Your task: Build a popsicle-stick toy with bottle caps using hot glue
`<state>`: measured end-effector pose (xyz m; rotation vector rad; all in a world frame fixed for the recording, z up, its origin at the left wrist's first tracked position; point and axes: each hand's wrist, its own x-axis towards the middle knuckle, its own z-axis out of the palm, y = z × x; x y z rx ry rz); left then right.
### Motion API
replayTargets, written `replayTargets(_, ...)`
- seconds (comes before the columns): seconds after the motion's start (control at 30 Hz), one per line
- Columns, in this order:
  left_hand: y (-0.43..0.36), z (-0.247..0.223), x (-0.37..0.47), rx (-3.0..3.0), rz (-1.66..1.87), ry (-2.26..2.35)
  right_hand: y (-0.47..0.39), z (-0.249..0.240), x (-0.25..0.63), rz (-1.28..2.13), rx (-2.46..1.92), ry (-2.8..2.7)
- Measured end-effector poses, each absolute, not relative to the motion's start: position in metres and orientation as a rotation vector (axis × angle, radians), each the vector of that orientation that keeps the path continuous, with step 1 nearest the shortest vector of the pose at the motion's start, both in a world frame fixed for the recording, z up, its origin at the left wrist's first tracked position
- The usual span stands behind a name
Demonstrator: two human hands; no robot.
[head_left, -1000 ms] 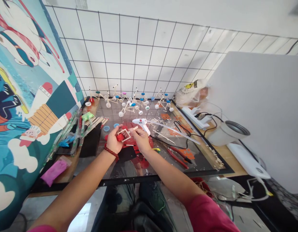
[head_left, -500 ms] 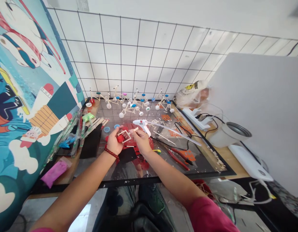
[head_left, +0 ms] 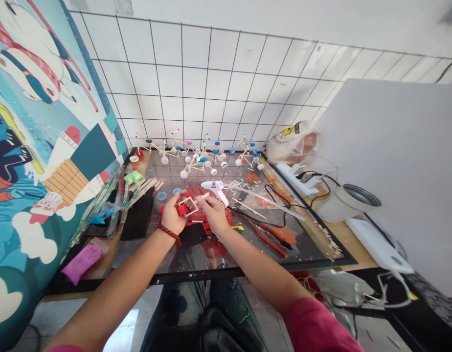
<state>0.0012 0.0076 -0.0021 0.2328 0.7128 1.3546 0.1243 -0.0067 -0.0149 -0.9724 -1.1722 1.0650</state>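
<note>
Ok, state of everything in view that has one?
left hand: closed on the stick frame
right hand: pinching a small stick piece
stick frame: held, off the table
small stick piece: in fingertips
glue gun: lying down, unheld; power unclear
red-handled tool: lying flat, unheld
power strip: plugged into
pink packet: lying; sealed or not unclear

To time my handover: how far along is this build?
Done, by the look: the wheeled stick models standing near the wall. In hand: the left hand holds a square stick frame and a red cap; the right hand pinches a short stick. Remaining, probably: finishing that frame, barer than the models; two blue caps lie loose.
</note>
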Motion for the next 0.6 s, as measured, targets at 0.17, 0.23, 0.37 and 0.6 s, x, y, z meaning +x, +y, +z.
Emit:
replayTargets(0.17, 0.0068, -0.0019, 0.0009, 0.223, 1.351, 0.715, -0.0076, -0.0141, 0.1242, 1.073, -0.971, -1.186)
replayTargets(0.23, 0.0067, -0.0018, 0.0009, 0.224, 1.35, 0.72, -0.0079, -0.0137, 0.1239, 1.071, -0.977, -1.189)
replayTargets(0.37, 0.0072, -0.0016, 0.0013, 0.223, 1.354, 0.725, -0.0079, -0.0134, 0.1234, 1.07, -0.958, -1.189)
replayTargets(0.6, 0.0079, -0.002, 0.0019, 0.217, 1.354, 0.721, -0.0076, -0.0144, 0.1238, 1.065, -0.978, -1.203)
